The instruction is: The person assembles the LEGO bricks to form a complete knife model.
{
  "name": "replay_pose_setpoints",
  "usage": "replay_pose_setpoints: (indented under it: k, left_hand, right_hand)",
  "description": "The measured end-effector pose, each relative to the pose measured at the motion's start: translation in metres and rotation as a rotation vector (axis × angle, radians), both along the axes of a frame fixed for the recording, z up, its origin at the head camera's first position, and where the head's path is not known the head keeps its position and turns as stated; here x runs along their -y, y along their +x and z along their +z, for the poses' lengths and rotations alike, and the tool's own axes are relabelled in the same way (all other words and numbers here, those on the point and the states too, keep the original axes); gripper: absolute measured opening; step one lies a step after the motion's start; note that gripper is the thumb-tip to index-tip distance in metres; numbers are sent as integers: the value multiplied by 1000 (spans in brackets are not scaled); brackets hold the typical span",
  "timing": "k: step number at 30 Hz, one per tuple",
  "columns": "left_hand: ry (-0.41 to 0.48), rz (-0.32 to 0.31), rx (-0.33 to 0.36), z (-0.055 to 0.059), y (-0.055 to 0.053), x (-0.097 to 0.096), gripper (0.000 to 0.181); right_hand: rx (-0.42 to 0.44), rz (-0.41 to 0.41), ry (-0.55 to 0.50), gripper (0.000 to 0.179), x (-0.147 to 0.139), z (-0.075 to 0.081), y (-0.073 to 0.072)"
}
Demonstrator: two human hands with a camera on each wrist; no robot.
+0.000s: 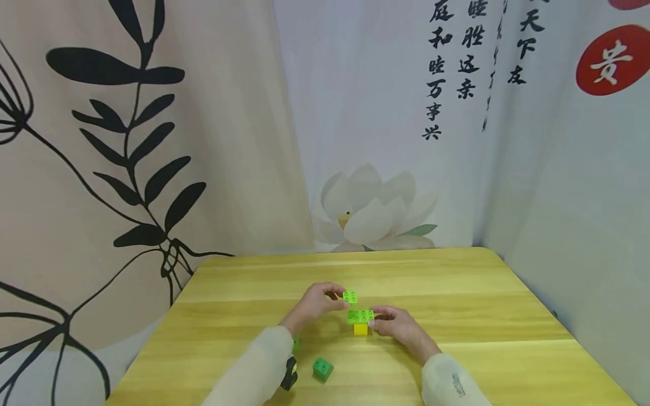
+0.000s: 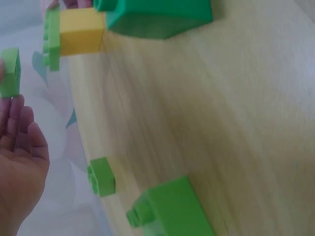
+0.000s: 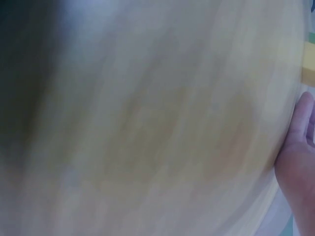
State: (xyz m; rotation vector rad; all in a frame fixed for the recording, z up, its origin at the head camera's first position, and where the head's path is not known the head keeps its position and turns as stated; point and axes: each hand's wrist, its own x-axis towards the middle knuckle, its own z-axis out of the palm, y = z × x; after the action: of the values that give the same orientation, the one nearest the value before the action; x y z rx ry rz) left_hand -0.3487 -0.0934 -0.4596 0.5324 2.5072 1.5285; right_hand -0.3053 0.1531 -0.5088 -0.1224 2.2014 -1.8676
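Between thumb and fingers my left hand pinches a small light green brick, held above and behind a joined pair of blocks. That pair is a longer light green brick on top of a yellow brick. My right hand grips the right end of the longer light green brick, thumb in front and fingers behind. In the left wrist view the left hand holds its brick apart from the yellow brick. The right wrist view catches the right hand only at its edge.
A dark green brick lies on the wooden table nearer me. Beside the left sleeve, a green brick is mostly hidden. Two light green bricks, one small and one larger, appear in the left wrist view. Printed curtains hang behind.
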Motion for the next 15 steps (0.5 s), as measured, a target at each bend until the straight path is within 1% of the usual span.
replay_pose_setpoints:
  k: [3, 8, 11, 15]
  left_hand:
    - [-6, -5, -11, -6, 3, -5, 25]
    - [-39, -33, -41, -14, 7, -10, 23]
    - [-39, -39, -39, -16, 9, -12, 23]
    - [-24, -35, -35, -16, 9, -15, 24]
  right_hand:
    - [-4, 4, 3, 55, 0, -3, 2]
    - [-13, 1, 17, 55, -1, -5, 3]
    - [-25, 11, 11, 54, -1, -4, 3]
    - [-28, 18, -2, 54, -2, 1, 2]
